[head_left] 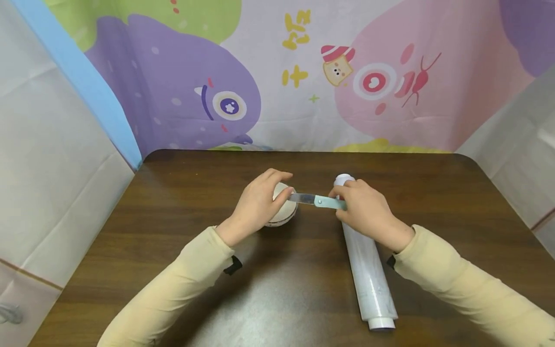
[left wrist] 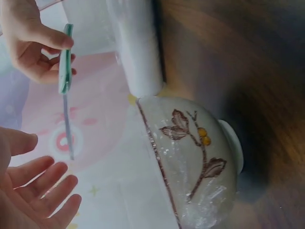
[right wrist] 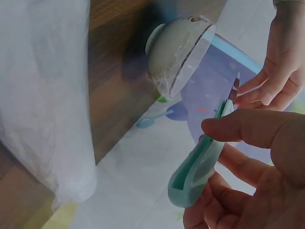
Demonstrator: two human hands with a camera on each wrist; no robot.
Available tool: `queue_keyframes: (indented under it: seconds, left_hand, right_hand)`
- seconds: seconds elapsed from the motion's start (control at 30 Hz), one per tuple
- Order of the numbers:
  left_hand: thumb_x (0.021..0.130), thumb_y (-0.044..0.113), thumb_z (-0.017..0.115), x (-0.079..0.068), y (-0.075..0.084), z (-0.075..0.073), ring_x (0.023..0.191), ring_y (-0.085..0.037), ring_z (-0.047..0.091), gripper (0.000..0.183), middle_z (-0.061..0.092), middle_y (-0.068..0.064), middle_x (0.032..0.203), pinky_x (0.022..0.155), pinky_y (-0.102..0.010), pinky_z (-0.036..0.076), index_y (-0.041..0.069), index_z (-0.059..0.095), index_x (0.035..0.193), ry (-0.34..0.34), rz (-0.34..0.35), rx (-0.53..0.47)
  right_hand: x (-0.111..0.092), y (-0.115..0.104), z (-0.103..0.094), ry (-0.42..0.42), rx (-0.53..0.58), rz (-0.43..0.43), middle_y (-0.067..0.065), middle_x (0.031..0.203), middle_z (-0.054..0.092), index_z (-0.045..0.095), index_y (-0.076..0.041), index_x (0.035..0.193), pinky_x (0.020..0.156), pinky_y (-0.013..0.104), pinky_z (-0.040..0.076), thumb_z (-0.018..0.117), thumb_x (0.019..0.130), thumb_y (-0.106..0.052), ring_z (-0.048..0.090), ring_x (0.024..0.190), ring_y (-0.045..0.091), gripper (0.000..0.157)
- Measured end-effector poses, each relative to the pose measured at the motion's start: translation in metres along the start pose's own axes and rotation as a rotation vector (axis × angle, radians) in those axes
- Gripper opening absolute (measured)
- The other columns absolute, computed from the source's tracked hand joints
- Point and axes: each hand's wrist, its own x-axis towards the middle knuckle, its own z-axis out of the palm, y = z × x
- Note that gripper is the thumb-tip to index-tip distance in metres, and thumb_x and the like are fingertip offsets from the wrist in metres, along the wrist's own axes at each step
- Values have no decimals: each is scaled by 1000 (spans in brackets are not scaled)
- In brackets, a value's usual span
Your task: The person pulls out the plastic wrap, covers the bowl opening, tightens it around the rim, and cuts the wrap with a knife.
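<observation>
My right hand (head_left: 368, 209) grips the mint-green handle of a folding knife (head_left: 328, 202) between thumb and fingers. The knife's blade is out and points left, towards my left hand (head_left: 258, 201). In the left wrist view the left hand (left wrist: 35, 191) has its fingers loosely spread near the blade tip and holds nothing. Below it stands a white bowl (head_left: 284, 217) with a brown rim; clear plastic film clings to its outside (left wrist: 205, 181). A roll of cling film (head_left: 368, 270) lies beneath the right hand, partly hidden by it.
The dark wooden table (head_left: 173, 202) has rounded far corners. Behind it hangs a cartoon-printed cloth (head_left: 286, 120), with pale panels at both sides. Black straps (head_left: 233, 265) show under the sleeves.
</observation>
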Motion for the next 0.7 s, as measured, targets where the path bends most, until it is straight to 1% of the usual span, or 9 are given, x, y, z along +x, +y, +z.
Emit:
queue_keyframes:
  seconds: [0.07, 0.2, 0.43, 0.57, 0.7]
  left_hand:
    - [89, 22, 58, -1, -1, 1, 91, -14, 58, 22, 62, 1, 99, 77, -30, 48, 11, 64, 107, -6, -10, -4]
    - [88, 19, 60, -3, -1, 3, 81, -12, 57, 14, 62, 4, 90, 70, -26, 46, 12, 68, 96, -1, 1, -10]
    - [85, 17, 63, -4, -3, 5, 73, -8, 53, 8, 60, 5, 82, 63, -23, 43, 14, 69, 90, 14, 10, -2]
    - [83, 15, 65, -4, -4, 6, 68, -9, 50, 6, 58, 6, 77, 62, -23, 41, 15, 70, 86, 16, 23, 15]
    - [82, 14, 67, -4, -5, 7, 68, -11, 50, 4, 60, 5, 77, 65, -26, 40, 14, 71, 84, 40, 60, 42]
  right_hand:
    - [1, -2, 1, 19, -14, -19, 2, 82, 60, 67, -13, 94, 53, 30, 41, 64, 72, -8, 49, 73, 21, 24]
    - [2, -4, 2, 62, -14, -41, 2, 81, 59, 68, -13, 93, 54, 30, 40, 62, 71, -6, 49, 72, 22, 24]
    - [3, -5, 3, 115, -17, -75, 2, 79, 57, 68, -13, 91, 53, 29, 39, 63, 70, -5, 49, 70, 22, 24]
    - [3, -5, 4, 134, -17, -79, 2, 78, 57, 68, -13, 90, 52, 29, 39, 63, 69, -4, 49, 70, 22, 23]
    - [3, -5, 5, 126, -2, -62, 1, 76, 56, 67, -13, 88, 51, 30, 41, 66, 71, -6, 51, 71, 21, 19]
